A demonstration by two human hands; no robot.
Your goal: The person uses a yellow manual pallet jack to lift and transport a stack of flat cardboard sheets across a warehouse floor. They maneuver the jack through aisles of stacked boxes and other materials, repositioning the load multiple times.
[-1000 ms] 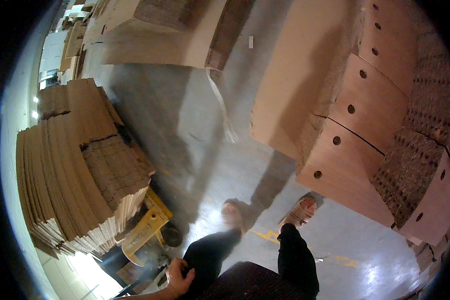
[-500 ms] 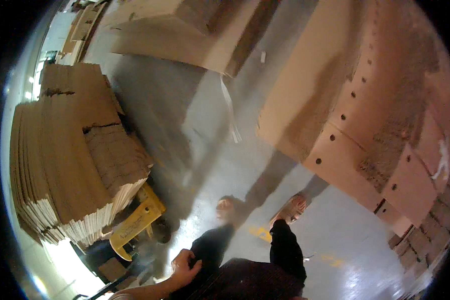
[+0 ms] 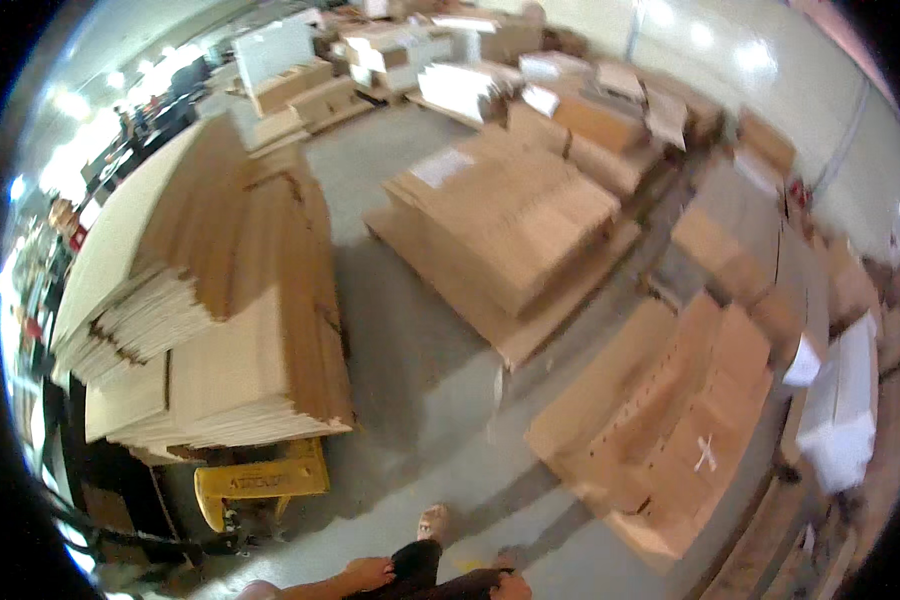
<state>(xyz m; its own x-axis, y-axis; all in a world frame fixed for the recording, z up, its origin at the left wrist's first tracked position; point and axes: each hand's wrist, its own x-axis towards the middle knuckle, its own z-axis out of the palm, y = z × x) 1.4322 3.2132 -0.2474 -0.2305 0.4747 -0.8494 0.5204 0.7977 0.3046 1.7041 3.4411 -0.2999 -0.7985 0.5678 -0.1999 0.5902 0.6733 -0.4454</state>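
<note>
My left hand point(image 3: 373, 572) hangs low by my dark-clothed left thigh, smeared by motion, so its fingers do not show clearly. Only a small part of my right hand point(image 3: 511, 586) comes in at the lower edge, next to the other leg, its fingers hidden. I see nothing held in either hand. Closest on the left is a yellow pallet jack point(image 3: 260, 482), partly beneath a tall stack of flat cardboard sheets point(image 3: 250, 375). Ahead of my feet, flattened brown cardboard with a row of holes point(image 3: 660, 420) lies to the right.
A large stack of cardboard point(image 3: 510, 215) rests on a wider cardboard sheet in the middle. White packages point(image 3: 838, 410) and brown boxes point(image 3: 740, 225) line the right side. Further stacks point(image 3: 390, 50) stand at the back before a pale wall. Grey floor point(image 3: 420, 400) runs between the stacks.
My view has tilted up from the floor near my feet to the wider room. The cardboard stacks now appear farther ahead, and my right hand has come into view at the lower edge.
</note>
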